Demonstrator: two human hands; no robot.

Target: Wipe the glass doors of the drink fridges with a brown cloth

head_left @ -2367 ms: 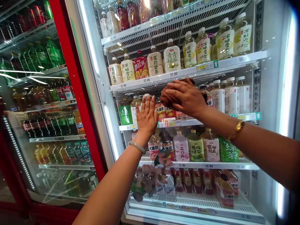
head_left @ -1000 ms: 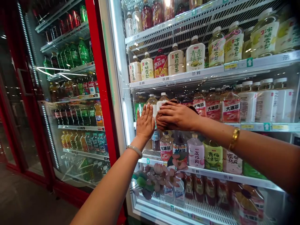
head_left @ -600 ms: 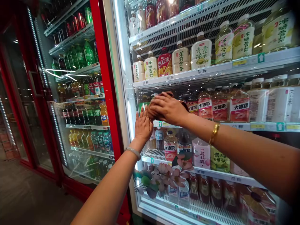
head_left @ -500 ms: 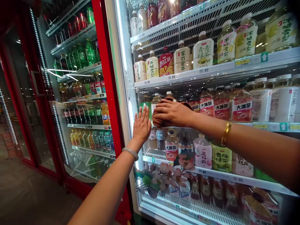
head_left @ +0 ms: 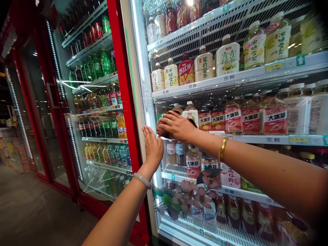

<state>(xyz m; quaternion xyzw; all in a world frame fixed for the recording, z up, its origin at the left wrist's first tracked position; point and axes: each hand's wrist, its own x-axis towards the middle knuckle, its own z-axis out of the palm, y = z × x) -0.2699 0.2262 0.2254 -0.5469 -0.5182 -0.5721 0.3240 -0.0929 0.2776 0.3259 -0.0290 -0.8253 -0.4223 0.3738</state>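
My right hand point(head_left: 176, 126) presses a brown cloth point(head_left: 164, 132) against the glass door of a lit drinks cooler, its fingers bent over the cloth. A gold bracelet point(head_left: 223, 149) circles that wrist. Just to the left, my left hand point(head_left: 153, 147) is raised with its fingers extended beside the door's left edge, holding nothing. On that wrist is a pale bangle point(head_left: 142, 180). Rows of bottled drinks stand behind the glass, among them a white-labelled bottle point(head_left: 191, 112) close to the cloth.
A pale door frame point(head_left: 133, 78) and a red upright point(head_left: 123, 68) separate this cooler from another one with cans and green bottles point(head_left: 106, 63) at the left. A flower decoration point(head_left: 189, 194) is on the lower glass. Grey floor point(head_left: 33, 205) shows at the lower left.
My right hand and the cloth have moved left across the glass, uncovering bottles behind. My left hand has shifted slightly lower. The view has turned a little to the left.
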